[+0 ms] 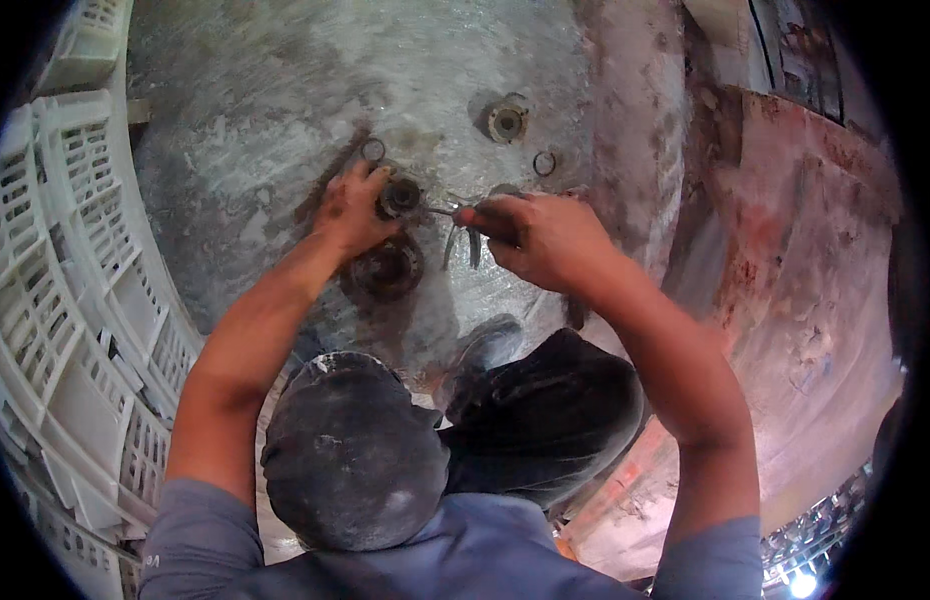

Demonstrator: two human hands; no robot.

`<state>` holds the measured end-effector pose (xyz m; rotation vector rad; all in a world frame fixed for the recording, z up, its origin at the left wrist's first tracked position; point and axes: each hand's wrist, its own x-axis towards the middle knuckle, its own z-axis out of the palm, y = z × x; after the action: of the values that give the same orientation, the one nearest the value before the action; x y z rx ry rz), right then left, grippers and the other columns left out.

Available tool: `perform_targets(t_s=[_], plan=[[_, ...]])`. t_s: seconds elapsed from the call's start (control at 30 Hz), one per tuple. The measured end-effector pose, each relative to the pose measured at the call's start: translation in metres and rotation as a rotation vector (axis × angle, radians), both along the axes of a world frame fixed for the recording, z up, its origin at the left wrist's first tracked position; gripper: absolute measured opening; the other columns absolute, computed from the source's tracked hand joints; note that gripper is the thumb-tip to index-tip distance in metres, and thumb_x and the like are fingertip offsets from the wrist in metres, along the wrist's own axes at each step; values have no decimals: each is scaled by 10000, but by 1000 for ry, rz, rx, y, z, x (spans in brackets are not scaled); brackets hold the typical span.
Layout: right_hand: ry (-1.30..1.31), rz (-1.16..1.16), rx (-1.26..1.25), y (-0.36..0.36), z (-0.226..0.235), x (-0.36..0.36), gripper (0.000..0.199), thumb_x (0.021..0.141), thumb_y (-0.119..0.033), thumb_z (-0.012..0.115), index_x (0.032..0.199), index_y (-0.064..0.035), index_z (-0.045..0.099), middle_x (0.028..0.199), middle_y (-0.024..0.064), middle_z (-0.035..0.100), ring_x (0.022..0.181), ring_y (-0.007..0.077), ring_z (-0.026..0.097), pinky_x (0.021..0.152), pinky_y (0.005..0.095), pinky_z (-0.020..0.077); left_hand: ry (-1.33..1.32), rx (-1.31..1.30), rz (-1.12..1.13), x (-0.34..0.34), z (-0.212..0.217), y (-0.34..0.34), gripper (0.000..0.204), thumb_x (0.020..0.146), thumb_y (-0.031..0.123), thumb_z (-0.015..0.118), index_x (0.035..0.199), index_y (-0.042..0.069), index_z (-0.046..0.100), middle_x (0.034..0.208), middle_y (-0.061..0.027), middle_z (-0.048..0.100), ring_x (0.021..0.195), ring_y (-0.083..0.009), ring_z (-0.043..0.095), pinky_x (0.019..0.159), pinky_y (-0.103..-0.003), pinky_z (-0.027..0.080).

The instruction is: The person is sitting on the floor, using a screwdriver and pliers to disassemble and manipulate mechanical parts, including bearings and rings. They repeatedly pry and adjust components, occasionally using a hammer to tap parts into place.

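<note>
Small round metal part (399, 196), bearing-like, sits on the grimy floor (265, 90) right above a bigger dark flanged hub (386, 268). Left hand (353, 210) is curled on the small part, fingertips pinching its rim. Right hand (541, 238), just right of the part, is closed around pliers (463, 238); the thin tip points at the part, the handles hang below the fist. Another round fitting (506, 121) lies up-right of the part, with a loose ring (544, 162) near it and a second ring (373, 149) just above the left hand. White plastic crates (75, 300) are stacked far left. Risk: the tip slips off the greasy part and jabs the left fingers, or a small piece springs away.
</note>
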<state>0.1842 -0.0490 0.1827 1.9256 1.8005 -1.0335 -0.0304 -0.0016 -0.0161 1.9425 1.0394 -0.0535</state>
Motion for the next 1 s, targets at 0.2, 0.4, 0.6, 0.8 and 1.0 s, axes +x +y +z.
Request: perform_targets(t_s=[0.2, 0.4, 0.6, 0.8, 1.0], plan=[[35, -227, -62, -60, -8, 36, 408, 781, -269, 668, 1153, -103, 642, 1024, 174, 679, 940, 372, 644, 800, 449, 512, 10, 38, 82, 12, 15, 9, 695, 633, 290, 846, 1233, 92, 557, 1236, -156, 504, 1146, -383, 532, 959, -446, 478], [179, -288, -206, -83, -26, 51, 379, 786, -292, 645, 1118, -109, 649, 1003, 173, 684, 964, 373, 633, 821, 472, 503, -27, 134, 53, 18, 18, 11, 669, 635, 304, 845, 1197, 64, 571, 1215, -179, 514, 1134, -374, 537, 951, -424, 478], [287, -364, -224, -98, -35, 68, 449, 805, -243, 669, 1200, -35, 616, 1092, 175, 681, 1017, 319, 653, 874, 389, 499, -25, 18, 73, 25, 19, 16, 707, 632, 326, 848, 1207, 28, 566, 1186, -194, 532, 1131, -376, 530, 961, -429, 465], [370, -719, -143, -164, -69, 91, 462, 833, -225, 725, 1234, -23, 614, 1050, 132, 698, 986, 183, 655, 855, 314, 499, -71, -138, 15, 23, -17, 20, 704, 613, 317, 840, 1188, 14, 569, 1145, -220, 536, 1106, -386, 526, 950, -433, 457], [632, -1036, 88, -152, -50, 76, 534, 815, -327, 741, 1154, 62, 605, 995, 97, 712, 942, 182, 658, 889, 334, 494, -294, -100, 98, 57, 49, 49, 662, 640, 191, 811, 1194, -11, 509, 1116, -131, 605, 1029, -243, 595, 895, -359, 485]])
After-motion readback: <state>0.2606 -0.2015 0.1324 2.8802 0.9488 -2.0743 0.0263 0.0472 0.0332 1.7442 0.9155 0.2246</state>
